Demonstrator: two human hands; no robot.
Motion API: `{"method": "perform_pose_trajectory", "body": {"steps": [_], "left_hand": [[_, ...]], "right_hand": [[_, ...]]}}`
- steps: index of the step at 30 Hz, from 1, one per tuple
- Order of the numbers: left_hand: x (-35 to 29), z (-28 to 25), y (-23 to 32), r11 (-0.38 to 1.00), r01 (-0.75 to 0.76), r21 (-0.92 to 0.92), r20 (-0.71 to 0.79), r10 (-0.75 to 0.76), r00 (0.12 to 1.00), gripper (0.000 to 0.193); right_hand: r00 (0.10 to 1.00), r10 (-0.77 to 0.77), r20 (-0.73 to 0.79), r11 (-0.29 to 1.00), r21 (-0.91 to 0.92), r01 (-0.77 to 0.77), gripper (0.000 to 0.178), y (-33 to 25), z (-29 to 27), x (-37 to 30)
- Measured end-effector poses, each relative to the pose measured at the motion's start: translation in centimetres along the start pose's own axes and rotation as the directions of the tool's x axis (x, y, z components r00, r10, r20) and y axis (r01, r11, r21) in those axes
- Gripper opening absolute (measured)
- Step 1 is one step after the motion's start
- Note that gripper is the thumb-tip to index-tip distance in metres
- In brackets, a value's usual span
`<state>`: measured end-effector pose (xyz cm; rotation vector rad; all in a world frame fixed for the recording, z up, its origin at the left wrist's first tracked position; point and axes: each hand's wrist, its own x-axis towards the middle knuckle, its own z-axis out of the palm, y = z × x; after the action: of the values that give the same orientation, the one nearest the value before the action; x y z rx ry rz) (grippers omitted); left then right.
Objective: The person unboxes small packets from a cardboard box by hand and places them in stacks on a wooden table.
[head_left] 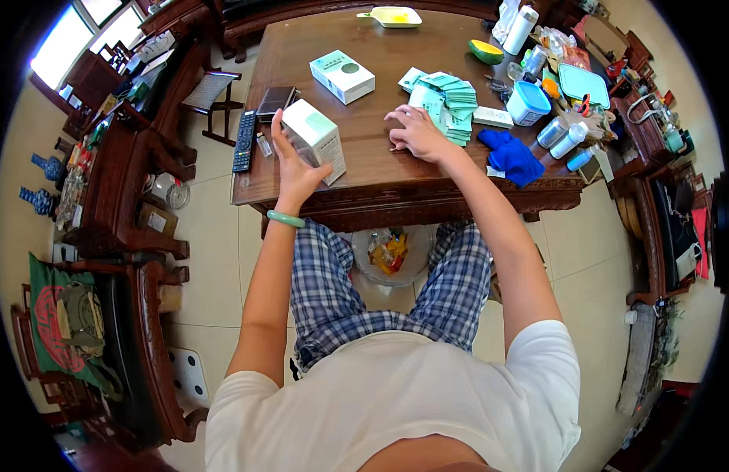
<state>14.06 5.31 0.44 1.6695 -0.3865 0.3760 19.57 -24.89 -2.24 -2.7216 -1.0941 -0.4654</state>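
Note:
My left hand [296,169] grips a white and pale green carton [321,135], thumb on its near side and fingers along its left face. The carton stands tilted at the table's near left edge. My right hand [421,135] hovers or rests at the near side of a heap of small pale green packets [451,101]; its fingers are bent and apart, and nothing shows in them. Whether the fingertips touch the tabletop I cannot tell. A second carton [342,76], white and green, lies flat farther back, beyond the held one.
The dark wooden table [380,168] bears a black remote [244,140], a dark wallet [276,103], a blue cloth [511,157], a blue-lidded tub [528,104], a cut papaya or mango [486,52] and several bottles at right. Beneath sits a clear bin [418,273] between my knees.

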Motion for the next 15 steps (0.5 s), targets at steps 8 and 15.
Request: {"method": "perform_pose_trajectory", "body": {"steps": [8,15], "left_hand": [[1.0,0.8,0.9,0.998,-0.050,0.023,-0.080,0.052,0.995,0.105],[0.3,2.3,1.8,0.996,-0.078,0.034,-0.168,0.083,0.982,0.105]], "right_hand": [[0.977,-0.018,-0.215,0.999,0.032,0.025,0.008,-1.8,3.5,3.0],[0.627,0.665,-0.405,0.637,0.746,-0.193,0.021,-6.7,-1.3,8.1]]}}
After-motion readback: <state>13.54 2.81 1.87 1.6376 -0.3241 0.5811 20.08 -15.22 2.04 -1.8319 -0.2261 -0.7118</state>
